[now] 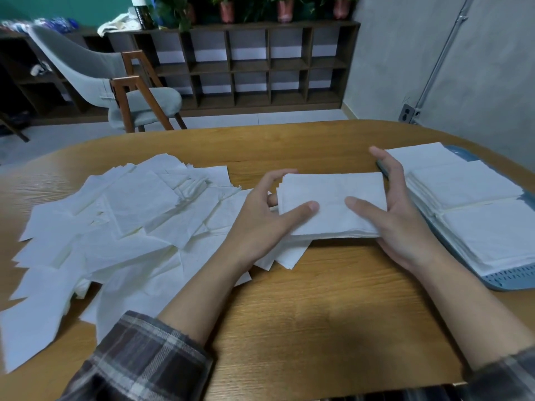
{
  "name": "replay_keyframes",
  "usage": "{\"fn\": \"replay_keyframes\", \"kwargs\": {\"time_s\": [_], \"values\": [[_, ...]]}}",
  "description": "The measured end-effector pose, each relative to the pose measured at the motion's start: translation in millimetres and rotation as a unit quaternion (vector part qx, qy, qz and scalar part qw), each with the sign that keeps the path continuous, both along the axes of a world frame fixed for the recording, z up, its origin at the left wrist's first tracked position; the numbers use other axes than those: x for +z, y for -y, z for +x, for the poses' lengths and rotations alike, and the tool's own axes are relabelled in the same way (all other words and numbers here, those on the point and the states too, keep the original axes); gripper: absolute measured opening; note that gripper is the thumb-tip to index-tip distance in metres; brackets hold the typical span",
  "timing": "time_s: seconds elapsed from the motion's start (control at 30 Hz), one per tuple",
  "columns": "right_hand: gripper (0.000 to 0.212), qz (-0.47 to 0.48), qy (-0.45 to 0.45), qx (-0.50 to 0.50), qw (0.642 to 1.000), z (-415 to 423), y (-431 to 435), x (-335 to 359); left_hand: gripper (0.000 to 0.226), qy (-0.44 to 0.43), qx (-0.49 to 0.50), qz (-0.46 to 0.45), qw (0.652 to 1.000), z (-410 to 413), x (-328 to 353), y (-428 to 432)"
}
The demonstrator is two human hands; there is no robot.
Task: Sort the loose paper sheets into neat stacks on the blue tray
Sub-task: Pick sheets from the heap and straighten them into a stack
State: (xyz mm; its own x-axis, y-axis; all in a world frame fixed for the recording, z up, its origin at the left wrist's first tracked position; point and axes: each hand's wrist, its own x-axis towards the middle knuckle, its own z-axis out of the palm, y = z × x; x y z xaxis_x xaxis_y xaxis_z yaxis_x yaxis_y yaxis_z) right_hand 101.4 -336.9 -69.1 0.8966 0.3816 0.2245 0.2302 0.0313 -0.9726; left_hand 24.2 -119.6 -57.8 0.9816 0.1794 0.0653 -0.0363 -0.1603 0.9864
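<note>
A small squared stack of white paper sheets (333,195) is held between my two hands just above the wooden table. My left hand (262,217) grips its left edge, thumb on top and fingers curled round the far corner. My right hand (396,209) grips the right edge, thumb on top and fingers along the side. A wide loose pile of white sheets (115,227) sprawls across the left of the table. At the right, the blue tray (509,280) holds three neat white stacks (463,183).
The wooden table (304,314) has a rounded far edge. A grey chair with wooden legs (127,94) stands beyond it on the left. Dark cube shelving (260,65) with potted plants lines the back wall. A wall socket (408,112) sits at the right.
</note>
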Motion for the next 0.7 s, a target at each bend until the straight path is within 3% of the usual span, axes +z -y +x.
{"fn": "replay_keyframes", "kwargs": {"time_s": [0.23, 0.33, 0.43, 0.57, 0.7], "values": [[0.032, 0.025, -0.076, 0.104, 0.991, -1.2, 3.6, 2.7, 0.055, 0.051, 0.000, 0.056, 0.997, 3.2, -9.4, -4.0], [0.027, -0.041, -0.019, 0.014, 0.999, 1.1, 4.8, -2.4, 0.065, 0.074, -0.011, 0.098, 0.992, 1.7, -10.7, 0.0], [0.029, -0.090, 0.050, -0.113, 0.988, 3.5, 6.7, -2.8, 0.076, 0.099, 0.002, 0.258, 0.961, 1.7, -16.7, 1.5], [0.028, -0.079, 0.056, -0.173, 0.980, 6.7, 8.6, -2.8, 0.043, 0.065, -0.024, 0.379, 0.923, 3.7, -27.5, 3.2], [0.027, -0.090, 0.055, -0.169, 0.980, 5.7, 8.7, -4.7, 0.024, 0.056, -0.010, 0.391, 0.919, 6.7, -31.0, 2.3]]}}
